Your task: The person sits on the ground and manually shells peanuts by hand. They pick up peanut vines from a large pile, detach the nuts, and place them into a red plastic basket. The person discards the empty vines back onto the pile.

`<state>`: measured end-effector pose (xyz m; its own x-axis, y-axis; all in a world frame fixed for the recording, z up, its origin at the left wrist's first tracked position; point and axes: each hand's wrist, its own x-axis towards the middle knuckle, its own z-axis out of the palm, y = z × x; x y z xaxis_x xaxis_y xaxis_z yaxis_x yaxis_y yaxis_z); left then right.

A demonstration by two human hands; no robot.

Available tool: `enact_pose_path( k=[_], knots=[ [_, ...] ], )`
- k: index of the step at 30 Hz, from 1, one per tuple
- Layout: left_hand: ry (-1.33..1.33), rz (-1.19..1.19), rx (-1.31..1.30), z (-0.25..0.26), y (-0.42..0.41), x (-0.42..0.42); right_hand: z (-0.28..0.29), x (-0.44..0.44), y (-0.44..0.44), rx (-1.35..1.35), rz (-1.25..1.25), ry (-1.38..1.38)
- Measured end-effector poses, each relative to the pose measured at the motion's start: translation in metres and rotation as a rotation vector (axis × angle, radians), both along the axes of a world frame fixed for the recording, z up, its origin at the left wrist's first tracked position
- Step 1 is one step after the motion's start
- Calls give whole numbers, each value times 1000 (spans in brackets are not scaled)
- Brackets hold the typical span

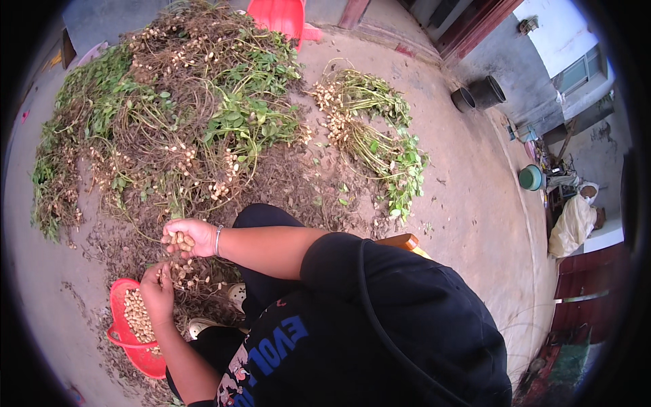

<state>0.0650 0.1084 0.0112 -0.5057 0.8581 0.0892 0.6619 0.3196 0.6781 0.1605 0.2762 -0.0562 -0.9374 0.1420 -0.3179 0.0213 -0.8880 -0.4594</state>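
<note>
My right hand (196, 238), with a silver bangle at the wrist, is curled around several unshelled peanuts (181, 241). Just below it, my left hand (157, 292) has its fingers bent onto a cluster of peanuts (185, 274) with thin roots and stems. How the fingers grip that cluster is partly hidden. Beneath my left forearm lies a red plastic basket (118, 305) with a handle, holding loose peanuts (136, 315). A large heap of uprooted peanut plants (178, 117) rises in front of me, with leaves, stems and pods tangled together.
Two bunches of peanut plants (374, 132) lie right of the heap. Dry leaves and soil cover the concrete floor (468, 203) around my shoes (201, 325). A red plastic container (279, 18) stands behind the heap. Black buckets (485, 91) and a green basin (530, 177) are farther right.
</note>
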Motion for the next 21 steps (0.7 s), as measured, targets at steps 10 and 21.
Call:
enact_pose_path(
  k=[10, 21],
  knots=[
    [-116, 63, -45, 2, -3, -7, 4, 7, 4, 153, 41, -48],
    [-222, 29, -29, -11, -8, -13, 5, 3, -2, 730, 54, -26]
  ],
)
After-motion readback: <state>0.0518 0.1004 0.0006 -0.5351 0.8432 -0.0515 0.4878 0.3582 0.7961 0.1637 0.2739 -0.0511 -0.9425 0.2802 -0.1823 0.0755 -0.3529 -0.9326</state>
